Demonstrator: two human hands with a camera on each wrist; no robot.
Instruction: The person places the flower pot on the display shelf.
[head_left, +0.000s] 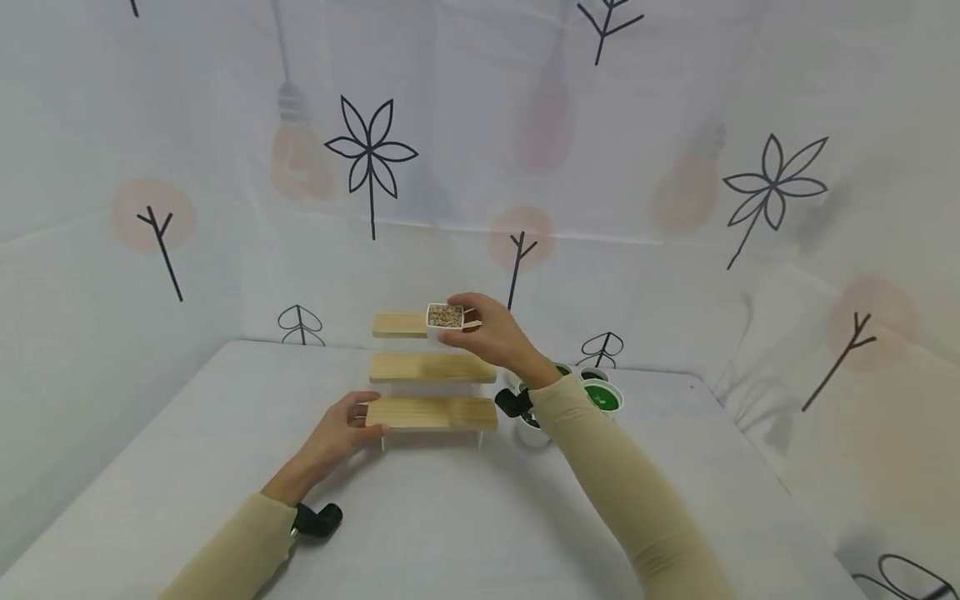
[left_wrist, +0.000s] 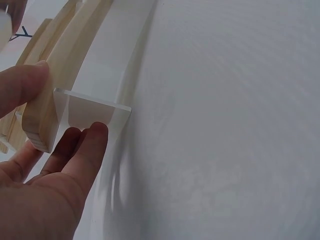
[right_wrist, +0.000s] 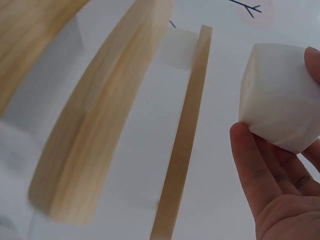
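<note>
A three-tier wooden shelf (head_left: 431, 412) with white supports stands on the table. My left hand (head_left: 337, 433) holds the left end of its lowest board (left_wrist: 65, 65); the thumb lies on the wood and the other fingers are beneath, beside a white support plate (left_wrist: 90, 110). In my right hand (head_left: 498, 333) is a small white square pot (head_left: 444, 321) filled with tan granules, gripped by its sides and kept upright. It overlaps the right part of the top board (head_left: 399, 324) in the head view. From the right wrist, the pot (right_wrist: 280, 95) shows apart from the top board's edge (right_wrist: 182, 145).
Several white pots, one holding something green (head_left: 602, 397), are grouped right of the shelf, partly hidden by my right forearm. A white table (head_left: 450, 533) lies under everything. Behind it hangs a pale backdrop (head_left: 450, 192) printed with plants and bulbs.
</note>
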